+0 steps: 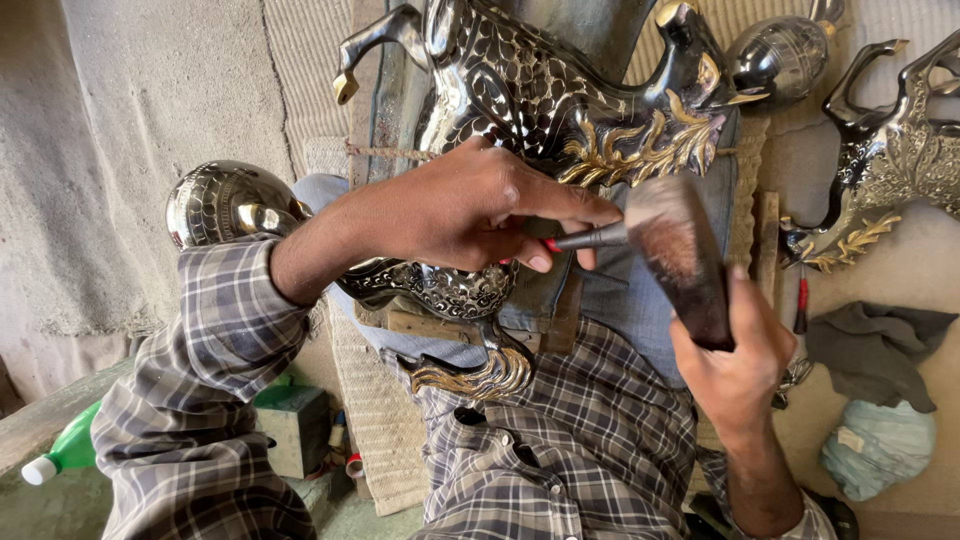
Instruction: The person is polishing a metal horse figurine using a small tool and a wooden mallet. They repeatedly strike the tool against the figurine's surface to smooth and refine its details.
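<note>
— What's in the left hand [455, 205]?

— A thin dark metal punch with a red band [585, 238], pinched in a tight grip between thumb and fingertips, its tip out of sight behind the hammer.

— And the right hand [740, 360]?

— Its grip is clenched round a blurred, dark wooden-looking hammer [685, 255], just above that tool.

— Where's the piece itself?

— The black, silver-engraved metal horse figure with gold trim [540, 95] lies across the person's lap on blue cloth [640, 290], under both hands. A second matching horse figure [890, 150] stands well apart at the right, near a grey rag [875, 350].
</note>
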